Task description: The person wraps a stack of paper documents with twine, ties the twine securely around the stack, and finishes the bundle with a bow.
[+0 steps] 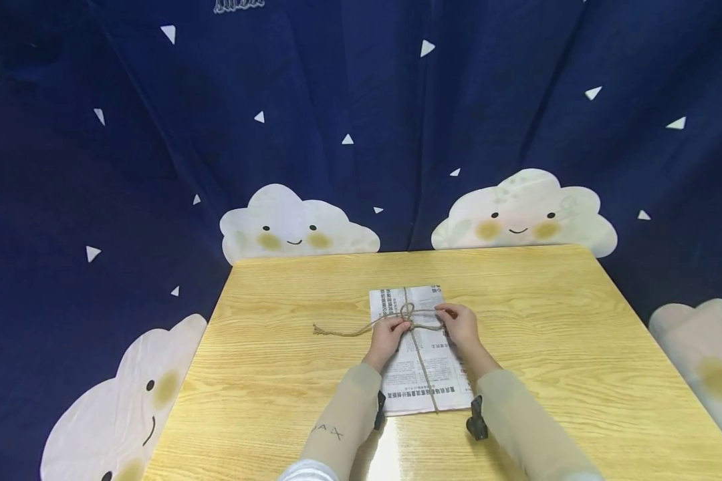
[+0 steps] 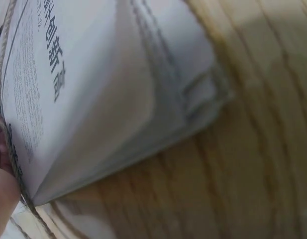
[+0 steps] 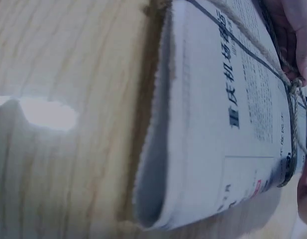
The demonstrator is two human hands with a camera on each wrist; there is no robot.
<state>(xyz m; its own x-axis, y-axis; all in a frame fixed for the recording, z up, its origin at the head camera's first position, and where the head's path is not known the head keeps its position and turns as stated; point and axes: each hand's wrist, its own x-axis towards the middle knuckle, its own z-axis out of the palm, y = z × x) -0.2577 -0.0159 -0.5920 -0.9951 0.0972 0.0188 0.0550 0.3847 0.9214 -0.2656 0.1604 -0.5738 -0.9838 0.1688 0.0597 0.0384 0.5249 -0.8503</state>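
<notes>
A folded newspaper bundle lies on the wooden table, bound crosswise with brown twine. Near the bundle's upper middle, the twine forms a knot with a small loop standing above it. My left hand pinches the twine at this knot, thumb and fingertips together. At the bundle's right edge, my right hand pinches a strand that runs from the knot. A loose, frayed twine end trails left onto the table. In the right wrist view, the left fingertips sit right at the knot.
The light wooden table extends around the bundle on all sides. Behind it hangs a dark blue curtain printed with clouds and white triangles. Both forearms wear pale sleeves, with a dark wrist device under the right one.
</notes>
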